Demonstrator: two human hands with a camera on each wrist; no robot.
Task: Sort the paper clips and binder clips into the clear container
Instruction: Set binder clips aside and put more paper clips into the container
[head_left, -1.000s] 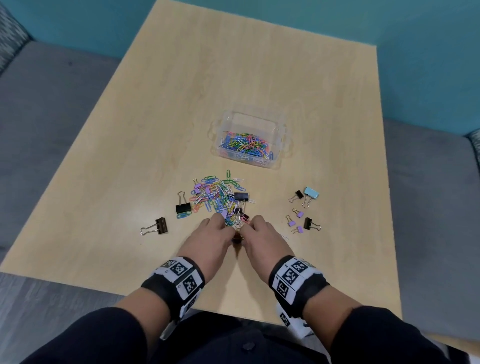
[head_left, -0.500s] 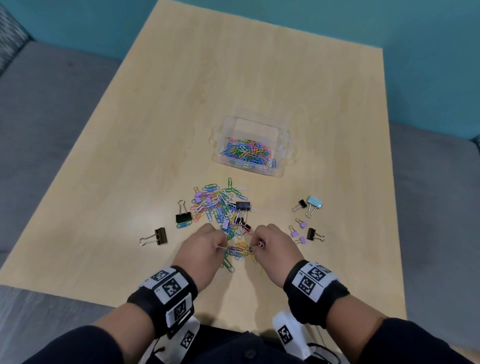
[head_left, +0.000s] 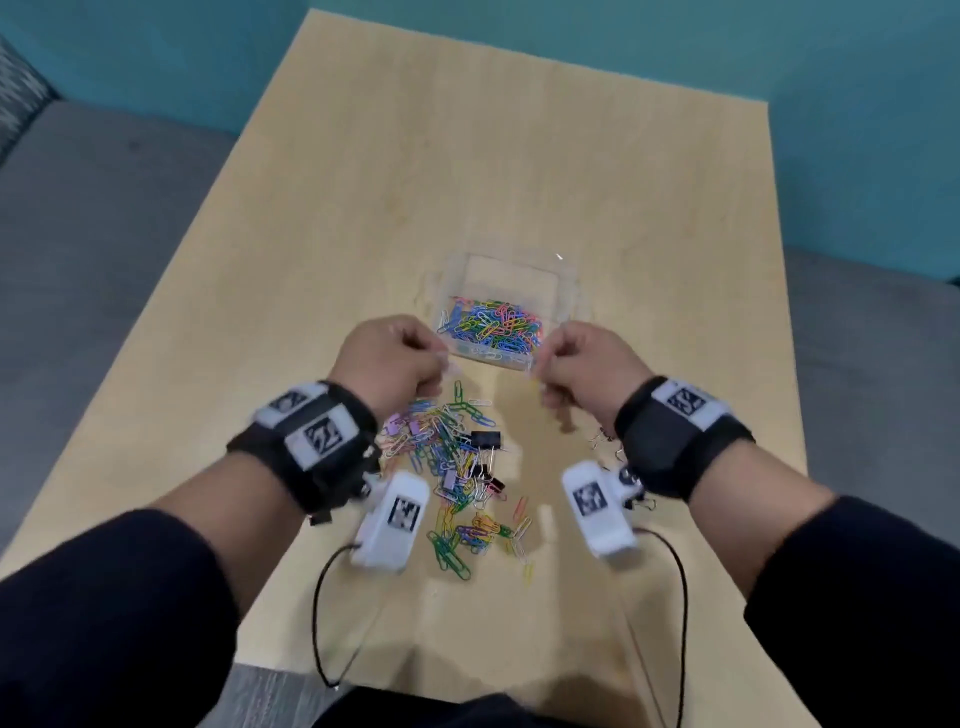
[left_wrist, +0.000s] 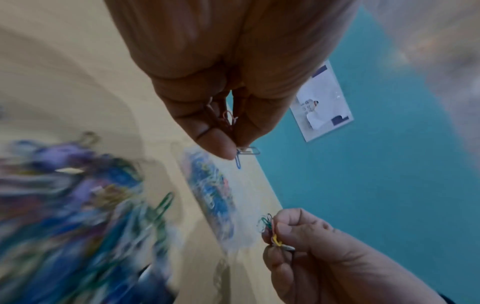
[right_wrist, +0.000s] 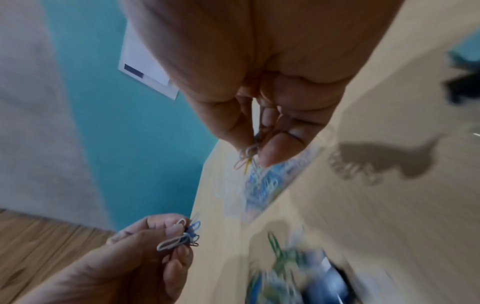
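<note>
The clear container (head_left: 569, 291) sits mid-table with many coloured paper clips (head_left: 491, 330) inside. My left hand (head_left: 400, 358) hovers at its near-left corner, pinching a small bunch of paper clips (left_wrist: 240, 153). My right hand (head_left: 582, 364) hovers at its near-right corner, pinching another bunch of paper clips (right_wrist: 248, 158). Below the hands a loose pile of paper clips (head_left: 447, 447) lies on the table, with a black binder clip (head_left: 485, 440) and purple binder clips (head_left: 415, 428) mixed in. More paper clips (head_left: 478, 535) lie nearer to me.
The wooden table (head_left: 467, 156) is bordered by grey seating (head_left: 93, 208) on both sides and a teal wall (head_left: 779, 52) behind. A few small binder clips (head_left: 605, 441) lie partly hidden under my right wrist. Camera cables (head_left: 322, 623) hang over the near edge.
Both hands lifted from the near end of the pile with bunches of paper clips and moved forward to the container's near corners.
</note>
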